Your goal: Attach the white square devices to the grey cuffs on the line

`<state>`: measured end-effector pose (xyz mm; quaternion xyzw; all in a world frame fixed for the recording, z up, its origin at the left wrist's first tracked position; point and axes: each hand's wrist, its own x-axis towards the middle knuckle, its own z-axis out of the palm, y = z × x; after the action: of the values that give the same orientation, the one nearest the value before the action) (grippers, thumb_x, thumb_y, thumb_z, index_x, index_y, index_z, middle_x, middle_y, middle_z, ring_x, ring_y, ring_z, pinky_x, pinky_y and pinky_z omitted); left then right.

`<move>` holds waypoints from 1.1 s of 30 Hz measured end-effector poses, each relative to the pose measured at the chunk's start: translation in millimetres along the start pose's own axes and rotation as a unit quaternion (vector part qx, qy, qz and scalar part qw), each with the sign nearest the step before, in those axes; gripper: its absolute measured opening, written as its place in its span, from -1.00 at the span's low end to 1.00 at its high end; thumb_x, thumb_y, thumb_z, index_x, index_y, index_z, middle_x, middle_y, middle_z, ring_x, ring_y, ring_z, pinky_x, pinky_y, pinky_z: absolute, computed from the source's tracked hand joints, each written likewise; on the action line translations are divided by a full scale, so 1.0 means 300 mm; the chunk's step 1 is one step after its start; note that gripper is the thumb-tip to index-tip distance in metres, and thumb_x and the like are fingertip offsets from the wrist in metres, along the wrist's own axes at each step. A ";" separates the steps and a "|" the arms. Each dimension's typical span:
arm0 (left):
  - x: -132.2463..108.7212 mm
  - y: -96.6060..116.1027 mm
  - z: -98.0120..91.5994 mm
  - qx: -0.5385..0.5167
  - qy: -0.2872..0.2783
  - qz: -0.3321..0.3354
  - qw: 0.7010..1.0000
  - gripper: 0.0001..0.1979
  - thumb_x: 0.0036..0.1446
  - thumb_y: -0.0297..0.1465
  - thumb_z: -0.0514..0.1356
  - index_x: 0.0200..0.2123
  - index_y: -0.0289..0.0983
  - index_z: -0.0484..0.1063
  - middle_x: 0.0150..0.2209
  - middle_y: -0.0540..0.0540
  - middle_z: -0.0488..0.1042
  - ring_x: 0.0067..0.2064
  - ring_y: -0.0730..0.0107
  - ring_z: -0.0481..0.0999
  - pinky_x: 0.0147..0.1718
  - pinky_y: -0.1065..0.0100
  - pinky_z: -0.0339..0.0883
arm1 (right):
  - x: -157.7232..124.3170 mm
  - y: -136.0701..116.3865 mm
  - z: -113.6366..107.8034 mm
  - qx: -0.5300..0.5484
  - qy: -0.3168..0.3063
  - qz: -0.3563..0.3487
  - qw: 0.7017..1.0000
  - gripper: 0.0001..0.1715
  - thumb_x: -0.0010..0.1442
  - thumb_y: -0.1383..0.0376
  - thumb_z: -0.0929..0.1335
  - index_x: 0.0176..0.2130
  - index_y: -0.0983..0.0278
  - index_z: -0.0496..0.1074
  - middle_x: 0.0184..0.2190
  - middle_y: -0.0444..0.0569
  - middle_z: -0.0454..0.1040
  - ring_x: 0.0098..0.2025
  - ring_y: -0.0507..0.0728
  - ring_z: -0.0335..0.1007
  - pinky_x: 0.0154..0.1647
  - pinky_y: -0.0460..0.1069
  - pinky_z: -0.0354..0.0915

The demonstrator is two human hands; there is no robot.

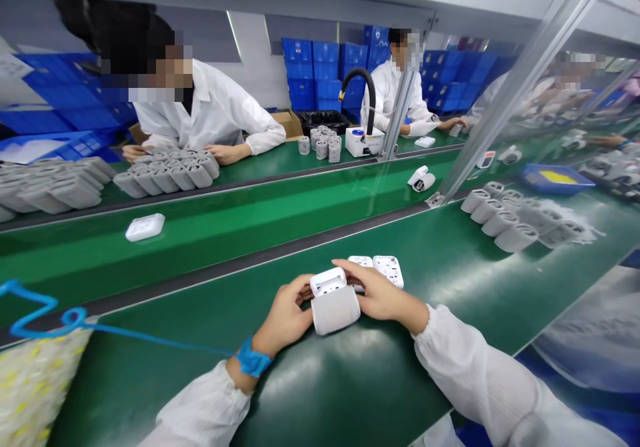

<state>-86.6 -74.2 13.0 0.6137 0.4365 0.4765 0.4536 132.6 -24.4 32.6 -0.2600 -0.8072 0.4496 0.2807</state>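
Between both hands [285,317] [383,294], white casing [335,310] (snug).

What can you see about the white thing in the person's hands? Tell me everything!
The white device is a chunky, rounded block that looks like plastic. Its lower body is smooth and matte, and its top end has a squarer, brighter rim around a shallow recess. It sits between the left hand and the right hand, which touch its sides, over the green conveyor belt; whether it touches the belt cannot be told.
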 end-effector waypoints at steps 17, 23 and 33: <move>-0.047 0.057 -0.011 0.251 0.060 0.213 0.942 -0.74 0.03 -0.40 0.24 -0.15 -0.26 0.41 -0.42 -0.04 0.56 -0.47 0.37 0.54 -0.49 0.43 0.35 | -0.046 -0.022 0.055 -0.183 0.060 -0.161 0.968 -0.06 0.13 0.48 0.26 0.41 0.24 -0.10 0.17 0.21 0.35 0.15 0.31 0.37 0.11 0.21 0.39; -0.019 0.042 0.000 0.201 0.038 0.162 0.965 -0.69 0.03 -0.42 0.23 -0.09 -0.25 0.45 -0.30 -0.08 0.62 -0.39 0.31 0.60 -0.41 0.41 0.46 | -0.034 -0.026 0.046 -0.197 0.074 -0.141 0.967 -0.13 0.17 0.45 0.25 0.40 0.26 -0.06 0.19 0.22 0.36 0.18 0.28 0.36 0.16 0.19 0.36; 0.379 -0.118 -0.235 0.284 0.143 0.046 0.947 -0.61 -0.06 -0.28 0.25 -0.10 -0.21 0.47 -0.12 -0.20 0.61 -0.08 -0.12 0.60 -0.07 -0.03 0.48 | -0.336 0.140 -0.375 -0.292 0.557 0.069 0.774 -0.67 0.26 0.17 0.29 -0.03 0.25 0.40 -0.06 0.10 0.48 0.01 0.22 0.43 0.10 0.18 0.36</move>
<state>-140.5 53.3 9.4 0.6624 0.5850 0.4357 0.1707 288.2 -7.5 23.4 -0.5892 -0.5820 -0.0131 0.5603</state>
